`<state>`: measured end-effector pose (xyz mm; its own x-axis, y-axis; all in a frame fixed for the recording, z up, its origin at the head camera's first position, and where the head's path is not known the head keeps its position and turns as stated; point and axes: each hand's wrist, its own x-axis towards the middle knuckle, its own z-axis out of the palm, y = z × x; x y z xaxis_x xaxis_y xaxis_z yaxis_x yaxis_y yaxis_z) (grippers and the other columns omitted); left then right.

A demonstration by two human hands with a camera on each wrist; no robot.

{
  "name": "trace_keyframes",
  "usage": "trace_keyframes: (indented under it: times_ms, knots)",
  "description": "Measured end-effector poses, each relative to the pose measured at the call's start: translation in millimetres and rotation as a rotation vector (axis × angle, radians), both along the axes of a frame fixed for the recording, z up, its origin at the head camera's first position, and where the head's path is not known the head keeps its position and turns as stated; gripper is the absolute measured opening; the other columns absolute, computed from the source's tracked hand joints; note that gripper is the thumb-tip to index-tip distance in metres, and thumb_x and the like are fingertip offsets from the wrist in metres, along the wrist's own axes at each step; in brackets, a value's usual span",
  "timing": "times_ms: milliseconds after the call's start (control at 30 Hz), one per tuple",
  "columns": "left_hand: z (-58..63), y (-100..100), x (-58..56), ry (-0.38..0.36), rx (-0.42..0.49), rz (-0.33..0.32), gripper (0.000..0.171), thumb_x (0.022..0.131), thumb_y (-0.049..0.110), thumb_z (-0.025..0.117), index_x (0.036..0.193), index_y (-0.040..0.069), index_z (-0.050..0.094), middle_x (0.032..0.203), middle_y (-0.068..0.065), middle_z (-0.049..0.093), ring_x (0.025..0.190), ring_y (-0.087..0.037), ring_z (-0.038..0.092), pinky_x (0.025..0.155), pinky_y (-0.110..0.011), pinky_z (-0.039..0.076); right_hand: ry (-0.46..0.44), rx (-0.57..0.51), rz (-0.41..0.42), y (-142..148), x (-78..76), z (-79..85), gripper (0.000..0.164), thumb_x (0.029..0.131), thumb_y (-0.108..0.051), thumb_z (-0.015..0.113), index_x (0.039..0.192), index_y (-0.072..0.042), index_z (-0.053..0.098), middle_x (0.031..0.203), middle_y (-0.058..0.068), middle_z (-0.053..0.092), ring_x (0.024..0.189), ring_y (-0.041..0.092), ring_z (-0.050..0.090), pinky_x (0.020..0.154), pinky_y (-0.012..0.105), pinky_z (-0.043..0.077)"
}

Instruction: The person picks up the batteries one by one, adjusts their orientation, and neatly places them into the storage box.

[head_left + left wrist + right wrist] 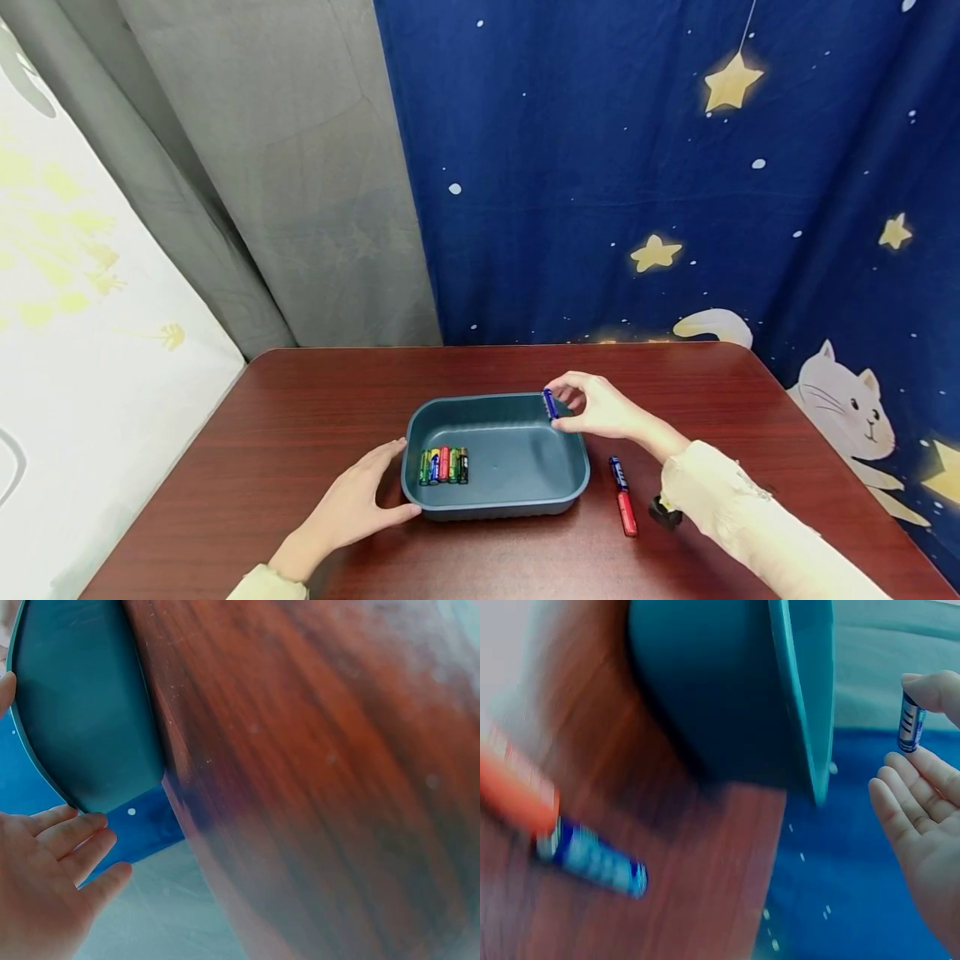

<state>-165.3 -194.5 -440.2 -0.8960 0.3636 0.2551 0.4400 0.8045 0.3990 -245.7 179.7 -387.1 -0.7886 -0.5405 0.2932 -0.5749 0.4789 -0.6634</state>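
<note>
A blue battery (551, 405) is pinched end to end between the thumb and a finger of my right hand (600, 407), above the right rear corner of a blue-green plastic bin (517, 507). The right wrist view shows the same blue battery (910, 724) with the other fingers spread below it. My left hand (356, 498) touches the bin's left side, thumb at the front corner and fingers at the rim, none curled round it. Inside the bin at the left, several batteries (444, 465) in green, blue, red and black stand side by side in a row.
On the brown wooden table (315, 400), right of the bin, a blue battery (618, 472) and a red battery (627, 512) lie end to end. A small black object (664, 513) shows at the right sleeve. Behind the table hang grey and blue curtains (570, 208).
</note>
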Motion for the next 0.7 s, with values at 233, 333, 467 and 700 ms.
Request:
trace_keyframes:
  times_ms: [233, 333, 467, 700]
  knots:
    - [0.4, 0, -0.4, -0.013, 0.002, 0.002, 0.09, 0.067, 0.067, 0.063, 0.134, 0.011, 0.044, 0.134, -0.002, 0.047, 0.122, -0.019, 0.043, 0.094, -0.044, 0.042, -0.073, -0.11, 0.028, -35, -0.2, -16.2, 0.045, 0.071, -0.014, 0.076, 0.11, 0.0, 0.059, 0.099, 0.011, 0.062, 0.087, 0.026, 0.057, 0.073, 0.042, 0.051]
    - [0.2, 0, -0.7, -0.015, 0.002, 0.003, 0.09, 0.067, 0.067, 0.063, 0.134, 0.011, 0.044, 0.134, -0.002, 0.047, 0.122, -0.019, 0.043, 0.094, -0.044, 0.042, -0.103, -0.122, 0.028, -47, 1.2, -21.3, 0.046, 0.071, -0.015, 0.076, 0.111, 0.0, 0.059, 0.1, 0.011, 0.062, 0.088, 0.025, 0.057, 0.073, 0.038, 0.052]
    - [-0.2, 0, -0.9, -0.014, 0.004, 0.003, 0.089, 0.067, 0.067, 0.063, 0.134, 0.011, 0.045, 0.134, -0.002, 0.047, 0.123, -0.02, 0.043, 0.094, -0.044, 0.041, -0.132, -0.106, 0.018, -60, 4.2, -26.5, 0.047, 0.073, -0.018, 0.075, 0.113, -0.001, 0.058, 0.103, 0.01, 0.061, 0.09, 0.023, 0.057, 0.073, 0.032, 0.052]
    - [-1.4, -1, -1.1, -0.008, 0.005, 0.003, 0.089, 0.067, 0.068, 0.062, 0.134, 0.012, 0.045, 0.134, -0.001, 0.047, 0.123, -0.019, 0.043, 0.094, -0.043, 0.042, -0.21, -0.16, -0.01, -80, 8.1, -37.5, 0.047, 0.073, -0.015, 0.075, 0.113, 0.003, 0.058, 0.102, 0.013, 0.062, 0.089, 0.025, 0.058, 0.07, 0.023, 0.051]
